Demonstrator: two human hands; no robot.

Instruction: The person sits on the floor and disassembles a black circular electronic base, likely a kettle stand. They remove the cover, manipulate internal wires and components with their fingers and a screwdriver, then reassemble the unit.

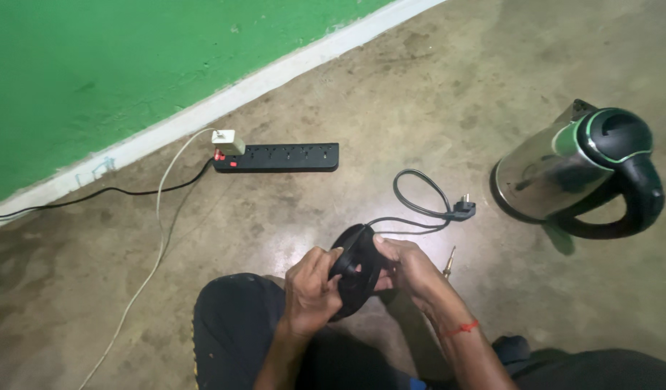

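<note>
Down on the bare concrete floor (pixel 434 94), the person is sitting with a round black kettle base (pixel 356 269) held up on edge between both hands, just above the knees. The left hand (pixel 312 289) is curled around the near rim of the base, fingers closed on it. The right hand (pixel 408 266) grips the opposite side, thumb over the top edge, also closed on it, with a red thread around that wrist. So the base sits right between the two hands, touching both.

A black cord (pixel 419 206) runs from the base and loops across the floor to its plug (pixel 463 210), which lies loose, well apart from the black power strip (pixel 279 157) near the green wall (pixel 131 65). A white adapter (pixel 228 141) sits in the strip's left end. A screwdriver (pixel 448 262) lies just beside the right hand. Off to the right, a steel kettle (pixel 575 173) with a black handle lies tipped on the floor, well clear of both hands.
</note>
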